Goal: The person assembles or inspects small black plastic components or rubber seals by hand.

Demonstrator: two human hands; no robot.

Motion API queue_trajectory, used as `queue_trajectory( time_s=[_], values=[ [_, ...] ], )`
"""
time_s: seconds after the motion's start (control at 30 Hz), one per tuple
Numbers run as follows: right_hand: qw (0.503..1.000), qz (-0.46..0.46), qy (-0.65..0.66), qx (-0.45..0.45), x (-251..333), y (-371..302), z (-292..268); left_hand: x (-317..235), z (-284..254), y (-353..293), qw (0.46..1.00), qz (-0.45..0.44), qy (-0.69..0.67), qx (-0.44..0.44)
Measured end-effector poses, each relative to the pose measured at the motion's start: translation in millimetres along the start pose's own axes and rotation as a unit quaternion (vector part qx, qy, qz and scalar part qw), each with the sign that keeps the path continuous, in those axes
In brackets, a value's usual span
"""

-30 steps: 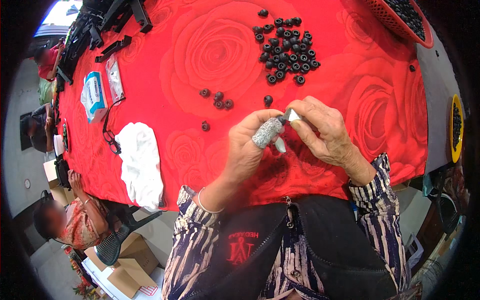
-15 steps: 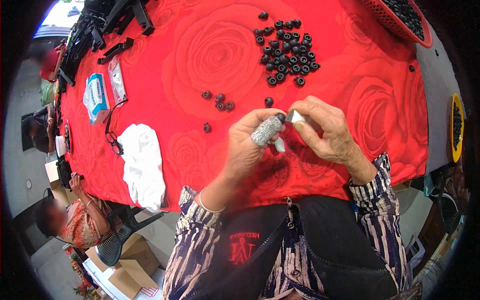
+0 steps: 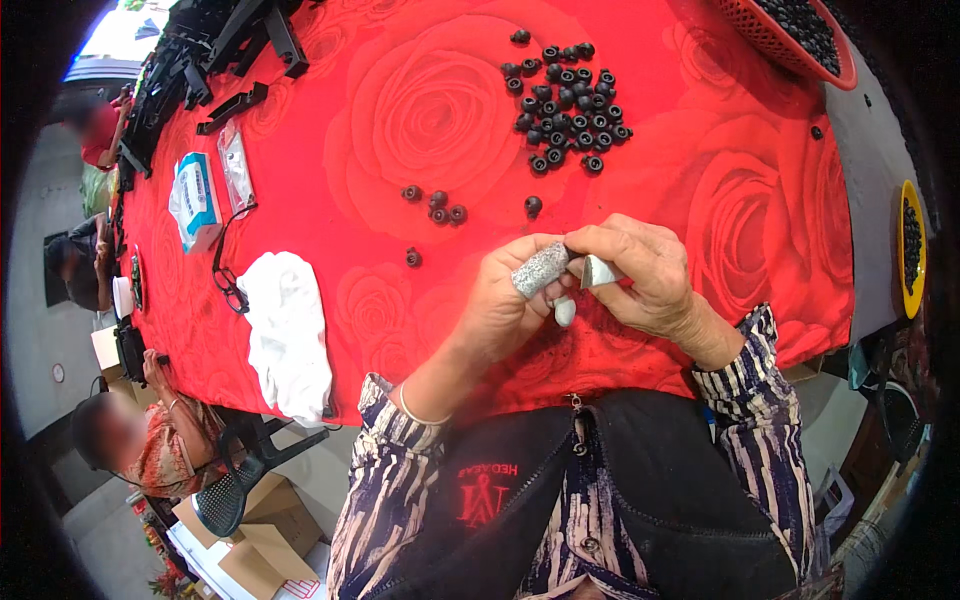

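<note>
My left hand [image 3: 496,305] and my right hand [image 3: 648,280] meet above the table's near side, fingertips together. A grey speckled wrap [image 3: 540,270] covers one left finger, and a white wrap [image 3: 564,312] covers another fingertip. My left fingers are closed around a small black knob, now almost wholly hidden between the two hands. In my right fingers is a small white piece with a grey, blade-like edge [image 3: 598,272]; its exact kind is unclear. Just beyond the hands lies a single black knob [image 3: 533,206]. Several more knobs [image 3: 438,200] lie to the left, and a larger cluster [image 3: 570,110] farther off.
A red basket [image 3: 845,75] of black parts stands far right, a yellow tray [image 3: 908,300] nearer. On the left lie a white cloth [image 3: 285,340], glasses [image 3: 230,290], a tissue pack [image 3: 195,205] and black plastic parts [image 3: 235,105]. Other people sit along the left side.
My right hand has moved slightly down and left, closing over the left fingertips. The knob that showed in my left fingers is now mostly covered. The white-and-grey piece has dropped lower beside it.
</note>
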State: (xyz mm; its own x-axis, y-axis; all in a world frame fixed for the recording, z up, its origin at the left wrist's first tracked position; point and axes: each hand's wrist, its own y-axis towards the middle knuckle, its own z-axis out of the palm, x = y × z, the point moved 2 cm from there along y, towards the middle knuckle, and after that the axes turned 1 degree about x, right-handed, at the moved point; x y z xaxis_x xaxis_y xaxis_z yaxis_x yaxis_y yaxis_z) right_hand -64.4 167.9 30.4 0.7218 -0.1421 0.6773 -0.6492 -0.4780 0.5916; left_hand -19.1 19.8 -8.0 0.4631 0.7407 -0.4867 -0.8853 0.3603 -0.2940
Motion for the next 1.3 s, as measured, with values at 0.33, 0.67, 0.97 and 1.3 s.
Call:
queue_trajectory(
  time_s=[0.33,0.67,0.97,1.3],
  values=[
    [0.998,-0.028,-0.024,-0.042,1,-1,2,-1,6,-1,0.997,0.036,0.036,-0.056],
    [0.984,0.166,0.052,0.048,3,5,-8,-14,6,-5,0.978,0.124,0.161,-0.054],
    [0.990,0.136,0.005,0.039,-1,4,-2,-15,8,-5,0.972,0.122,0.194,-0.058],
    [0.989,0.139,-0.003,0.046,-2,3,-2,-13,8,-5,0.962,0.133,0.228,-0.070]
  ],
)
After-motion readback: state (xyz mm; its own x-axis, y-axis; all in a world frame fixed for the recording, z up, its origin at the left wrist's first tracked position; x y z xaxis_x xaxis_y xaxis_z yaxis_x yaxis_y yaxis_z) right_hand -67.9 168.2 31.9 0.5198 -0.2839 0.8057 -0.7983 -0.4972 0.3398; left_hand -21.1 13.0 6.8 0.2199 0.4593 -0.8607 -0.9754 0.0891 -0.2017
